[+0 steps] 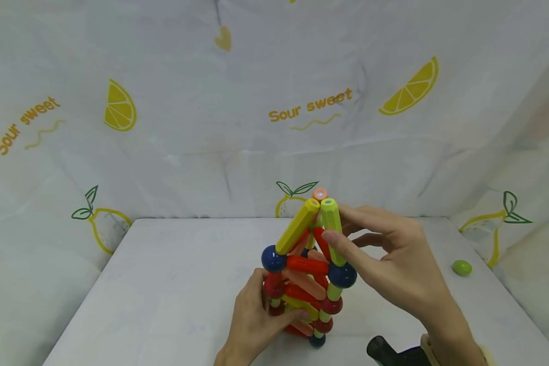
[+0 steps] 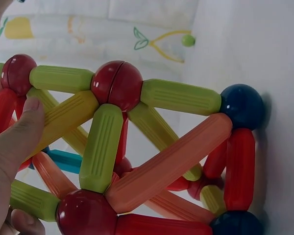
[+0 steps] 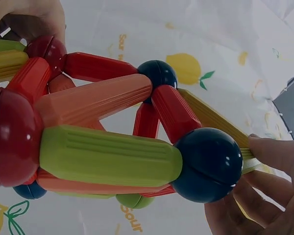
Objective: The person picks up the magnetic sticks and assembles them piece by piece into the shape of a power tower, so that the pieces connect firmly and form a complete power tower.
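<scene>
A tower of magnetic sticks and balls (image 1: 304,274) stands on the white table (image 1: 174,284) in the head view. My left hand (image 1: 274,311) grips its lower part, fingers curled round the left side and thumb across the front. My right hand (image 1: 340,226) pinches the light green stick (image 1: 332,223) at the top right, just above a navy ball (image 1: 342,275). A yellow stick (image 1: 297,227) leans against it at the peak. The left wrist view shows my thumb (image 2: 14,142) pressed on the sticks (image 2: 100,147). In the right wrist view my fingers (image 3: 272,154) sit beside the navy ball (image 3: 206,164).
A loose green ball (image 1: 461,267) lies near the table's right edge, also seen in the left wrist view (image 2: 188,40). A lemon-print cloth (image 1: 274,112) hangs behind and along both sides. A black wrist device (image 1: 386,352) sits by my right forearm.
</scene>
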The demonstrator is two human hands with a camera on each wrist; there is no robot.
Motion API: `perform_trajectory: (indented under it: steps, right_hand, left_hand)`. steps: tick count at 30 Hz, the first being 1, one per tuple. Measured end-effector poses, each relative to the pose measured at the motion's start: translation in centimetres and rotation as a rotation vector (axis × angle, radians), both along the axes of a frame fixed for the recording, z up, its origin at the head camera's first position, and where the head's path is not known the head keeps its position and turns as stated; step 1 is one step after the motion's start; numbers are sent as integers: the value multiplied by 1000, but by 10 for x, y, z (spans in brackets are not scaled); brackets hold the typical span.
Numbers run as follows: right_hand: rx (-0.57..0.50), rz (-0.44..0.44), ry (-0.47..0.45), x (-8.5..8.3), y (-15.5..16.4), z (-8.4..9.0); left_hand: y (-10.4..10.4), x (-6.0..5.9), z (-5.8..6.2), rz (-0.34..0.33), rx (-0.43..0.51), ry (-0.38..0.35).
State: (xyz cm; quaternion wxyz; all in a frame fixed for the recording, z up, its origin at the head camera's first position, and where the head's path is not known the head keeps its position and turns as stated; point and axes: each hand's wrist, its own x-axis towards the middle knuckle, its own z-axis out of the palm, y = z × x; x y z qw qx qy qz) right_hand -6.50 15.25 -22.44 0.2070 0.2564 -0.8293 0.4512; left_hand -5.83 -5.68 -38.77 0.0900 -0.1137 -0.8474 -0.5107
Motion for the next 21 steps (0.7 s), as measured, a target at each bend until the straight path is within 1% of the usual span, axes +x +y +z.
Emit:
perform_trajectory:
  steps: [3,6,9,11,12,14,17,19,21]
  right_hand:
    - [6,0,26,-2,4,-2]
    - [-5,-45,45,-11,18,-7]
    - [-31,-142,28,-30,44,-17]
    - [-6,-234,5,-48,69,-29]
    - [26,-281,-8,-58,83,-37]
    - [126,-374,-53,-76,111,-60]
    - [316,-466,-95,-100,155,-110]
    - [421,-508,-144,-108,181,-145]
    - [477,-534,-229,-111,204,-176]
  left_hand:
    - [0,1,0,6,3,-2]
    - [1,3,1,15,12,-4]
    - [2,3,0,25,17,3]
    - [3,4,0,31,17,9]
    - [4,4,0,35,17,9]
    - [6,5,0,44,19,12]
    - [8,5,0,63,20,17]
    - [9,5,0,77,20,19]
    - [10,5,-1,85,12,19]
